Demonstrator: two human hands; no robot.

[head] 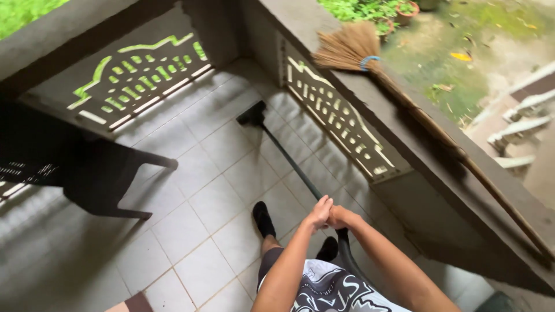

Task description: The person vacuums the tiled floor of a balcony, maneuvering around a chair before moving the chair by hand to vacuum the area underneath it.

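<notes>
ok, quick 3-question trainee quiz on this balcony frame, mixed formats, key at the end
1. True or false: both hands grip the dark mop handle.
2. Where does the straw broom lie? A) on the tiled floor B) on top of the balcony wall C) on the dark plastic chair
3. Fill in: the mop head rests on the floor near the balcony's ____.

Key
1. True: left hand and right hand close together on it.
2. B
3. corner
</notes>
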